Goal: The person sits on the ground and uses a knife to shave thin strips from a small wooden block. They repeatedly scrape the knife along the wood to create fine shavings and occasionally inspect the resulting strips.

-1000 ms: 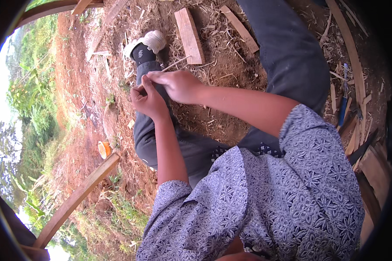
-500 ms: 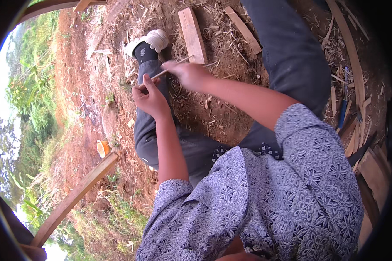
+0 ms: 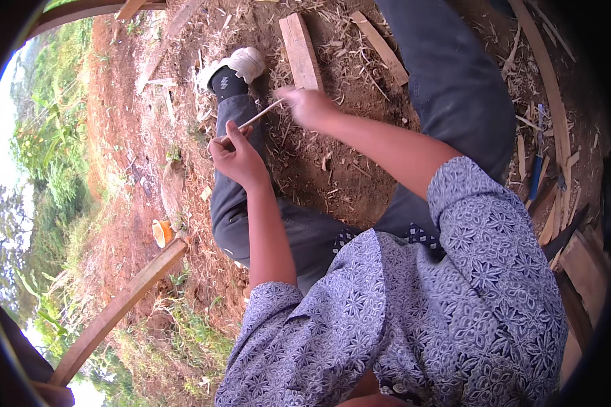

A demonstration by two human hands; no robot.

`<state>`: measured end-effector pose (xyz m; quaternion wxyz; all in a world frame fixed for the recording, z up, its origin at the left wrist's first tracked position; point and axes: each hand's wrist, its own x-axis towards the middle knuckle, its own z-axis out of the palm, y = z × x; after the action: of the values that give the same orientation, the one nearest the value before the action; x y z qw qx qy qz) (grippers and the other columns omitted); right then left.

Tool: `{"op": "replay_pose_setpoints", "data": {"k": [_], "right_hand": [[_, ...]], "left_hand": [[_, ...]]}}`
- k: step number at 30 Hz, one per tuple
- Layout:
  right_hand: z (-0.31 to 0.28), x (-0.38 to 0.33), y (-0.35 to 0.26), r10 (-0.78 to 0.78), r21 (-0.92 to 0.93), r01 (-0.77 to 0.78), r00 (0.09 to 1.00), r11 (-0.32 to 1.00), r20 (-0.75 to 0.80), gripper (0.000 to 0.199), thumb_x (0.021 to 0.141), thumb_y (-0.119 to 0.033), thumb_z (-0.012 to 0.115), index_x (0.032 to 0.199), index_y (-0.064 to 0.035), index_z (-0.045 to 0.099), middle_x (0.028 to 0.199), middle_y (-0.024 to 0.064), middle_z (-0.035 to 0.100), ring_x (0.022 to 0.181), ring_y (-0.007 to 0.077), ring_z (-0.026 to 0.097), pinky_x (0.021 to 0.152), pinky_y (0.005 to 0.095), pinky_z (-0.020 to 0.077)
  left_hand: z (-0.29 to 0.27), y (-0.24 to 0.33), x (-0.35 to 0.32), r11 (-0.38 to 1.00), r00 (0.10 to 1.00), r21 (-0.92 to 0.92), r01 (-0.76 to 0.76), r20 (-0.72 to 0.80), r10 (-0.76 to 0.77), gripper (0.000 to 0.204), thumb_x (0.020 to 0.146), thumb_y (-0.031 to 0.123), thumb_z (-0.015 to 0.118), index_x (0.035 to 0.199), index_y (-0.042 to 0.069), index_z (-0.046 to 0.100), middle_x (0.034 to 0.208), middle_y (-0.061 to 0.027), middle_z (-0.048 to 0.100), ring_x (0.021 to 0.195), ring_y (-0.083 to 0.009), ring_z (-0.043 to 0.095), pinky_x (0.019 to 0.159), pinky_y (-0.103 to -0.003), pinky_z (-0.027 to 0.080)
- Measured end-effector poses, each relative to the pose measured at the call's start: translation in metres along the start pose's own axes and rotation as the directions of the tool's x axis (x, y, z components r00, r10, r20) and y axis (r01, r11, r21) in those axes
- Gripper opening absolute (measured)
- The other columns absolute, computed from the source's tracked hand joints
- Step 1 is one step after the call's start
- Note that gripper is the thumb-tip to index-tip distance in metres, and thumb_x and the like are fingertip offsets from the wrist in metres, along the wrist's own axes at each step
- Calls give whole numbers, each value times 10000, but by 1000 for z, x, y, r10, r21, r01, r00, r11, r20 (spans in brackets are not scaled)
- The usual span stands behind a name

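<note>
In the upper middle of the frame we see the left hand point(image 3: 236, 154) closed around the lower end of a thin bamboo strip point(image 3: 265, 112). The right hand point(image 3: 310, 107), blurred, grips its upper end. The strip lies slanted between both hands, above the dark trouser leg point(image 3: 234, 203) and near a wooden plank point(image 3: 301, 51).

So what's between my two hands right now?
In the head view, a thin pale stick spans the gap from left hand to right hand, above a dark trouser leg.
</note>
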<state>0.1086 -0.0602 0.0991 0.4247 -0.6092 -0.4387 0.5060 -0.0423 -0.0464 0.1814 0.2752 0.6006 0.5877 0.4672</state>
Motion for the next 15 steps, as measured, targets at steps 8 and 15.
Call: {"op": "replay_pose_setpoints", "data": {"k": [8,15], "right_hand": [[8,13,34,113,-19,-114,992,993,-54,486,965,26,449,1394,-86,649,1413,138,642,1280,274,646,1082,414,518],[7,5,15,27,-98,-27,1000,995,-4,464,954,-18,489,1377,-87,665,1408,143,648,1215,258,693,1046,393,541]], "left_hand": [[1,-2,6,1000,1000,12,-14,24,13,367,1046,224,679,807,23,486,735,-111,670,711,-156,725,672,-260,583],[2,0,5,1000,1000,-14,-12,17,12,388,1042,200,684,773,45,452,731,-107,677,687,-156,722,647,-254,562]]}}
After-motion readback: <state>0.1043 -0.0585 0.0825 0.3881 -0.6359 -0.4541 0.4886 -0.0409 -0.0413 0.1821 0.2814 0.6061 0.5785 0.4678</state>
